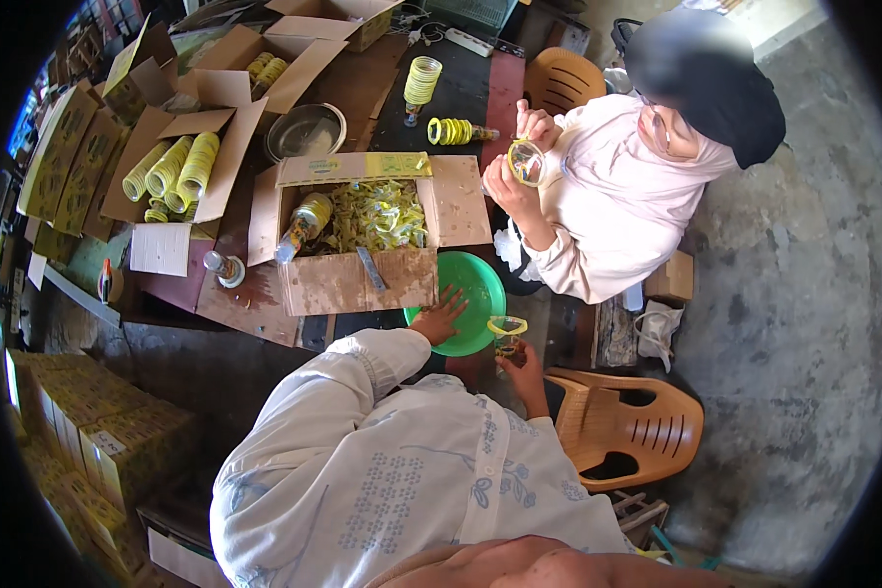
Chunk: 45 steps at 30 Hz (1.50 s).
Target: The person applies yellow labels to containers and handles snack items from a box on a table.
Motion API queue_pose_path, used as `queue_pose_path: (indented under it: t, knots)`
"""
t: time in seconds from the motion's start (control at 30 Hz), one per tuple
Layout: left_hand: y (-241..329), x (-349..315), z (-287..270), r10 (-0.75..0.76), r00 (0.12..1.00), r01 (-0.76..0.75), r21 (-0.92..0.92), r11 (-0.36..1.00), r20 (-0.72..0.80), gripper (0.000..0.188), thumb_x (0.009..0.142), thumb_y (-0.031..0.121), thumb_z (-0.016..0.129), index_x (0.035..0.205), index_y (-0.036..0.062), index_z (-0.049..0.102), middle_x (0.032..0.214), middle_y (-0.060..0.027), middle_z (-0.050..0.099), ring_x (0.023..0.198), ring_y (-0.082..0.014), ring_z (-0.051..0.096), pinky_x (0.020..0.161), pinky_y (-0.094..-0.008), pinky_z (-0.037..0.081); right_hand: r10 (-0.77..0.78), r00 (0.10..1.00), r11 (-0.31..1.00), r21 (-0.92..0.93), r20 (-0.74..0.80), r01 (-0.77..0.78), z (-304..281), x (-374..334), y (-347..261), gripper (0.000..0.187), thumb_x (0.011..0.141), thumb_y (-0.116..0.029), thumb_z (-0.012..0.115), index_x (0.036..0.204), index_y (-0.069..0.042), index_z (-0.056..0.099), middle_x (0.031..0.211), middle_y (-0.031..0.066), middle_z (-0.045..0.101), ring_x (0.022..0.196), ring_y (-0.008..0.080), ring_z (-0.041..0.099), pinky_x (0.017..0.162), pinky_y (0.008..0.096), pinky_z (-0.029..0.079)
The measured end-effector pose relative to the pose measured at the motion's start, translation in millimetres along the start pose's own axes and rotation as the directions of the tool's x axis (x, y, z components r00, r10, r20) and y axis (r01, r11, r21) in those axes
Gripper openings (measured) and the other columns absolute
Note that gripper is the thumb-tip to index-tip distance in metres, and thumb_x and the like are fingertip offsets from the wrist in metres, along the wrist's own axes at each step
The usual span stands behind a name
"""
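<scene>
My left hand [443, 316] is open, its spread fingers lying on the inner side of a round green basin [486, 291]. At the basin's near right edge, my right hand [525, 368] is closed round a clear cup [506, 338] with a yellow rim. The cup stands mouth up, and what is inside it is too small to tell. Just beyond the basin is an open cardboard box [363, 279] full of yellow-green scraps [382, 216]. A stack of yellow-rimmed clear cups [307, 223] lies on its left side, and a flat grey strip [370, 268] rests on its near flap.
Across the table, a person [608, 196] holds another yellow-rimmed cup [525, 163] in both hands. Cup stacks [422, 83] stand at the back. Left are a metal bowl [307, 132] and a carton [235, 167] of stacked cups. An orange plastic chair [647, 421] sits at my right.
</scene>
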<state>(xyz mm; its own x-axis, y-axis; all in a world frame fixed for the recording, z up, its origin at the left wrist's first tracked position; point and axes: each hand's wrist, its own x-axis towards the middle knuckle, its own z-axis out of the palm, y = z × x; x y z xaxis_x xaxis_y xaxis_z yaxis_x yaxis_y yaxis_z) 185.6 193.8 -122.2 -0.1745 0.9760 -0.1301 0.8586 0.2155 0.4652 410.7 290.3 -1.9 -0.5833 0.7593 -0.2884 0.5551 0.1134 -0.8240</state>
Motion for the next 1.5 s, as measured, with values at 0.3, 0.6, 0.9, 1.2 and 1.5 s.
queue_pose_path:
  t: [0.3,0.6,0.9,1.2,1.5]
  knots:
    - [15.2,0.9,-2.5,0.172,0.955,-0.120,0.216,0.969,-0.240,0.045,0.092,0.018,0.058,0.135,0.0085,0.051,0.125,-0.0124,0.061,0.121,-0.0338,0.057,0.091,-0.0462,0.054,-0.109,0.985,0.991,0.089,0.135,0.098,8.1,31.0,3.0,0.061,0.079,-0.019,0.082,0.128,0.003,0.052,0.118,0.0137,0.063,0.109,0.0204,0.061,0.092,0.0340,0.050]
    - [26.0,-6.0,-48.0,0.015,0.934,-0.003,0.035,0.999,-0.358,0.033,0.084,0.012,0.059,0.116,0.0104,0.063,0.107,-0.0104,0.064,0.088,-0.0286,0.068,0.065,-0.0400,0.058,-0.212,0.961,0.969,0.167,0.176,0.183,24.1,51.4,-15.9,0.062,0.080,-0.017,0.081,0.130,0.002,0.051,0.116,0.0129,0.064,0.101,0.0202,0.064,0.087,0.0342,0.053]
    - [-34.5,-78.3,-130.0,-0.148,0.848,0.108,-0.108,0.988,-0.508,0.069,0.073,0.025,0.079,0.135,0.0122,0.053,0.135,-0.0135,0.054,0.122,-0.0336,0.053,0.095,-0.0453,0.051,-0.301,0.936,0.947,0.171,0.181,0.272,65.0,45.7,-81.9,0.058,0.080,-0.016,0.081,0.128,0.000,0.052,0.114,0.0129,0.064,0.101,0.0223,0.064,0.087,0.0350,0.051]
    - [-50.2,-135.3,-208.2,-0.366,0.920,-0.126,-0.991,0.052,-0.137,0.079,0.079,0.033,0.083,0.138,-0.0013,0.042,0.135,-0.0140,0.054,0.124,-0.0216,0.052,0.107,-0.0389,0.041,-0.456,0.867,0.884,0.216,0.199,0.415,176.9,46.0,-147.3,0.058,0.077,-0.020,0.085,0.118,-0.003,0.049,0.108,0.0130,0.063,0.096,0.0226,0.064,0.083,0.0368,0.052]
    - [-113.8,-182.0,-236.9,-0.352,0.832,-0.222,-0.839,0.497,-0.429,0.055,0.081,0.018,0.080,0.125,-0.0008,0.053,0.120,-0.0083,0.063,0.114,-0.0173,0.058,0.104,-0.0324,0.042,-0.600,0.795,0.797,-0.017,0.091,0.603,243.4,90.2,-119.8,0.039,0.075,-0.013,0.081,0.106,-0.005,0.060,0.096,0.0116,0.059,0.089,0.0274,0.062,0.078,0.0394,0.051]
